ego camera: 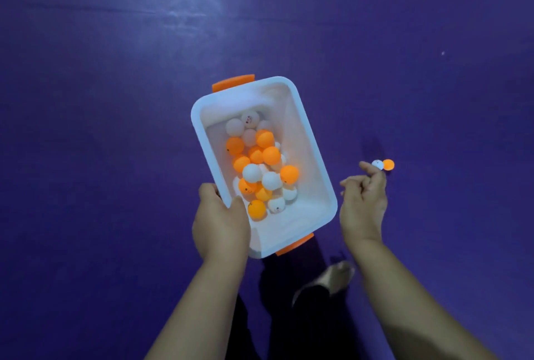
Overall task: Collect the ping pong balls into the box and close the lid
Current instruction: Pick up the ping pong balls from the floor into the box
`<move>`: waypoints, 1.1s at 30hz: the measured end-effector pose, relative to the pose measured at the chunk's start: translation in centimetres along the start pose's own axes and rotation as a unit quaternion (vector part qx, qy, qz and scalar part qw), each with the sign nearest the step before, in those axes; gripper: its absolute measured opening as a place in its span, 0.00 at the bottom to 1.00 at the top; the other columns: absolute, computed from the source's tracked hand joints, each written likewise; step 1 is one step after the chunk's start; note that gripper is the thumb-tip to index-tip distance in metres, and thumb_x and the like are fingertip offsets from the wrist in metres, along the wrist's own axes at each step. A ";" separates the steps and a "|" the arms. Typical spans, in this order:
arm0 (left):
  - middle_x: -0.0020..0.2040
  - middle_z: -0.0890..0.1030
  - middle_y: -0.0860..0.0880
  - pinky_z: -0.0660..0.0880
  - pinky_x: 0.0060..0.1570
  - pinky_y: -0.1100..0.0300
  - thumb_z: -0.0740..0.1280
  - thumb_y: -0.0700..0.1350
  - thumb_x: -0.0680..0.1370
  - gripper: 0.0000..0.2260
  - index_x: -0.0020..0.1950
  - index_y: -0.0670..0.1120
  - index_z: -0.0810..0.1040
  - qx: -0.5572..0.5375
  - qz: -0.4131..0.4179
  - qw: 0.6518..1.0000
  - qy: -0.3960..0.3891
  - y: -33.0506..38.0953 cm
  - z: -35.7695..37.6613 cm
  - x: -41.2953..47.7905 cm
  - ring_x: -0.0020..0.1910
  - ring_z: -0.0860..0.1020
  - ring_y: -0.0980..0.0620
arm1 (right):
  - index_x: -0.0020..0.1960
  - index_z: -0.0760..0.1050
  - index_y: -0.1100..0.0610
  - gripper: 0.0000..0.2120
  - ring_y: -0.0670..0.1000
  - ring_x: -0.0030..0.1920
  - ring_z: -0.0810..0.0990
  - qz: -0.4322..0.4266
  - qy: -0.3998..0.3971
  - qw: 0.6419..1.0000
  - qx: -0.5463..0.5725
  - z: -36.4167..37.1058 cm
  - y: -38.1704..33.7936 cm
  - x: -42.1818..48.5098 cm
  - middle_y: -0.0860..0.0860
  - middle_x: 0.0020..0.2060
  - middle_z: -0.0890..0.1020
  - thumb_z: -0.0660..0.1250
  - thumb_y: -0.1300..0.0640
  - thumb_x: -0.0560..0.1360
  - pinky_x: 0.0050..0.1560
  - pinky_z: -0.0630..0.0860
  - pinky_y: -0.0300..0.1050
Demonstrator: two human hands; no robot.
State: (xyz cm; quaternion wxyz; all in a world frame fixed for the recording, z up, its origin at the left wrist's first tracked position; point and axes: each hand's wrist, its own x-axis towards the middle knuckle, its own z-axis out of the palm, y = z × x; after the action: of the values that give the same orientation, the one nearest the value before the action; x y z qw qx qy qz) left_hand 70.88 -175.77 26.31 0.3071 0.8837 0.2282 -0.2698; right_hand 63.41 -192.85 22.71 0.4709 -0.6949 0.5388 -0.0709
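A white plastic box (303, 143) with orange latches at its far end (233, 82) and near end (294, 244) is held above the purple floor, and no lid is in view. Several orange and white ping pong balls (261, 166) lie piled inside it. My left hand (221, 224) grips the box's near left rim, thumb inside. My right hand (364, 203) is to the right of the box, fingers loosely curled and holding nothing. Just past its fingertips, a white ball (377, 163) and an orange ball (388, 164) lie side by side on the floor.
A purple mat floor (115, 128) fills the whole view. My bare foot (336, 276) and dark trouser legs show below the box. A tiny pale speck (443, 53) lies on the floor at the far right.
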 end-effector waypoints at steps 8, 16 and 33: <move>0.40 0.77 0.48 0.68 0.34 0.56 0.63 0.43 0.75 0.06 0.50 0.46 0.69 0.045 0.031 0.999 0.001 6.0 7.8 -2.4 0.39 0.75 0.43 | 0.58 0.70 0.49 0.13 0.51 0.45 0.79 0.115 0.058 0.992 0.007 -6.3 5.9 7.3 0.51 0.43 0.81 0.57 0.60 0.77 0.45 0.73 0.43; 0.38 0.76 0.51 0.69 0.33 0.57 0.64 0.44 0.74 0.07 0.51 0.46 0.70 0.053 0.030 0.998 -0.004 10.7 16.4 -4.6 0.37 0.75 0.48 | 0.61 0.69 0.54 0.14 0.57 0.42 0.79 0.177 0.040 0.976 -0.121 -15.0 13.4 16.1 0.46 0.35 0.76 0.56 0.60 0.76 0.45 0.77 0.53; 0.40 0.77 0.53 0.73 0.36 0.55 0.64 0.44 0.75 0.05 0.49 0.49 0.70 0.080 0.093 0.990 -0.066 11.3 27.4 3.2 0.40 0.76 0.55 | 0.67 0.62 0.60 0.20 0.63 0.56 0.74 0.168 -0.170 0.909 -0.341 -8.1 25.2 29.3 0.58 0.64 0.69 0.58 0.51 0.79 0.50 0.72 0.54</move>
State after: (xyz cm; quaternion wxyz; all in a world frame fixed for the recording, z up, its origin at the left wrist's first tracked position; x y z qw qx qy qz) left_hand 70.51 -201.27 10.86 0.2734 0.9032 0.1018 -0.3149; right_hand 53.26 -220.82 -3.24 0.2946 -0.7142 0.5503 0.3168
